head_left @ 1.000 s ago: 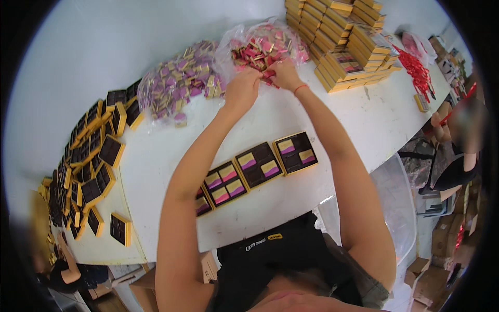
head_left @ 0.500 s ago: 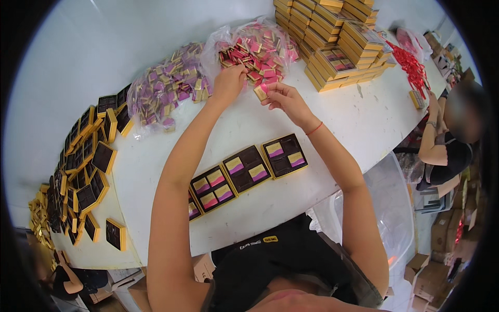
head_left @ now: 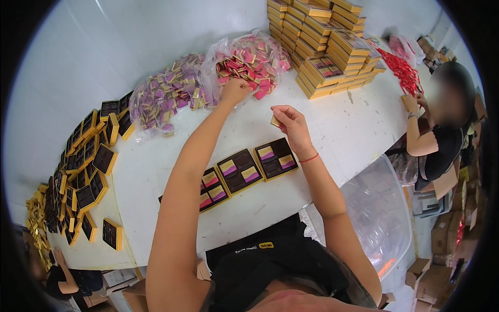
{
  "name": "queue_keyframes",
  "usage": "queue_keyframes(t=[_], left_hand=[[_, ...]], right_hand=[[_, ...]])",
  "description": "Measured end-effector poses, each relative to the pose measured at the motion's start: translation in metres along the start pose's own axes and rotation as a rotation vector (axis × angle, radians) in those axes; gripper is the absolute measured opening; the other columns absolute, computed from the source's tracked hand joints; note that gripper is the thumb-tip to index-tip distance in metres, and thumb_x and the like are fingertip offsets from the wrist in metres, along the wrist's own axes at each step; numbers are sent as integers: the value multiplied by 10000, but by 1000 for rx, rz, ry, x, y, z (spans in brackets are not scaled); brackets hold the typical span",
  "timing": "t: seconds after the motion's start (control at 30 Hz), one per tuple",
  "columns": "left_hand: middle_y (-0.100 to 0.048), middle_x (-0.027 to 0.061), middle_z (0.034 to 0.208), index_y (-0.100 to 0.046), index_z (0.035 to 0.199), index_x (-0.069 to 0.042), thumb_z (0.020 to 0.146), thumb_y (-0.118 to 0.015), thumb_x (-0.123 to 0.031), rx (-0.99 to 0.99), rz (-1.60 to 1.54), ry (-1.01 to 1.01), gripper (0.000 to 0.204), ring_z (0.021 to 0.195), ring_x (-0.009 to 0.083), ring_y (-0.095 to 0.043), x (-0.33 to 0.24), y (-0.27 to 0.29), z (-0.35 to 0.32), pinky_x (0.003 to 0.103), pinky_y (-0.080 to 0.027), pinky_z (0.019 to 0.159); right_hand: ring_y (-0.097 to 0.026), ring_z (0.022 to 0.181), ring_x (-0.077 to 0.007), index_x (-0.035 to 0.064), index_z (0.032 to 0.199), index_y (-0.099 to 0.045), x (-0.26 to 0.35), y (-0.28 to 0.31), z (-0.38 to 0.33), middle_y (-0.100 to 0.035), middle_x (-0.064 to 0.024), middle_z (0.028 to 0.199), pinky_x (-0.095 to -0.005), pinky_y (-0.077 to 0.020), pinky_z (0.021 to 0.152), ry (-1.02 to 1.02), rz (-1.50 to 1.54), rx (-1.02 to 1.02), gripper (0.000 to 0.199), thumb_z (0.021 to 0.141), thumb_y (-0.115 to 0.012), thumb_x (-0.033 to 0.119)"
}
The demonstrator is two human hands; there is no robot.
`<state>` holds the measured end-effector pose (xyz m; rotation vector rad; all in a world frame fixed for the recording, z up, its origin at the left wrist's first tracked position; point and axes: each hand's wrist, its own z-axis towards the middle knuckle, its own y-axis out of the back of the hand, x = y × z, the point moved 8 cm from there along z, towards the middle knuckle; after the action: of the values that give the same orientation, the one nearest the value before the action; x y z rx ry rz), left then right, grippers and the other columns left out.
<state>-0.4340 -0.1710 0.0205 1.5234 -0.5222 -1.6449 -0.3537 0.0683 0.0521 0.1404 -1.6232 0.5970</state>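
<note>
My right hand [head_left: 292,127] pinches a small gold-wrapped square [head_left: 276,122] above the table, just beyond the row of boxes. My left hand [head_left: 236,92] is closed at the front of a clear bag of pink-and-gold wrapped squares [head_left: 249,65]; what its fingers hold, if anything, is hidden. Two dark-trayed boxes, the right box [head_left: 277,165] and the middle box [head_left: 235,179], each hold two purple-and-gold squares in opposite corners. Left of them, a box [head_left: 213,192] with pink and purple squares is partly covered by my left forearm.
A bag of purple-and-gold squares [head_left: 169,88] lies left of the pink one. Gold boxes [head_left: 340,57] stand stacked at the back right. Open dark-trayed boxes [head_left: 86,156] pile up at left. A co-worker [head_left: 442,125] handles something by red ribbons [head_left: 403,67]. A clear bin [head_left: 377,218] stands beside me.
My right hand has drawn back from the pink bag toward the boxes with the wrapped square. My left hand stays at the bag. The co-worker at right has a small gold box in hand.
</note>
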Motion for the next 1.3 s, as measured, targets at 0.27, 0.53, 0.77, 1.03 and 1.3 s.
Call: queue_keyframes(t=[0.27, 0.53, 0.77, 1.03, 1.3], left_hand=[[-677, 43, 959, -537, 1141, -80, 915, -661, -144, 204, -775, 142, 265, 858, 160, -686, -53, 62, -106, 269, -512, 691], [-699, 41, 970, -616, 1001, -69, 829, -682, 15, 134, -583, 57, 203, 883, 160, -657, -42, 101, -266, 299, -513, 750], [-679, 30, 898, -662, 832, -78, 739, -734, -18, -246, 26, -475, 132, 739, 210, -607, -86, 81, -322, 330, -508, 619], [-645, 49, 960, -665, 930, -72, 741, -805, -117, -104, 105, -409, 239, 832, 241, -605, -89, 80, -327, 335, -503, 699], [-642, 52, 1027, -666, 961, -80, 737, -815, -172, -2, 3, -261, 284, 914, 245, -597, -85, 55, -311, 360, -485, 792]], right_hand=[[-611, 724, -74, 25, 1094, -620, 2, 11, 3, -633, -16, 844, -218, -489, 601, 110, -36, 12, 183, 944, -654, 124], [-544, 741, -32, 33, 1066, -631, -22, -57, -40, -633, 15, 894, -188, -447, 651, 29, -267, 442, 151, 920, -640, 70], [-543, 723, -37, 22, 1025, -597, -32, -69, -50, -625, 3, 838, -207, -467, 662, 135, -497, 513, 157, 891, -677, 45], [-503, 662, -54, 30, 1079, -646, -29, -77, -57, -573, -5, 816, -214, -448, 632, 211, -749, 581, 216, 868, -695, 30], [-604, 791, -212, 67, 961, -700, -18, -82, -64, -608, -57, 891, -328, -500, 721, 540, -958, 495, 158, 812, -752, 70]])
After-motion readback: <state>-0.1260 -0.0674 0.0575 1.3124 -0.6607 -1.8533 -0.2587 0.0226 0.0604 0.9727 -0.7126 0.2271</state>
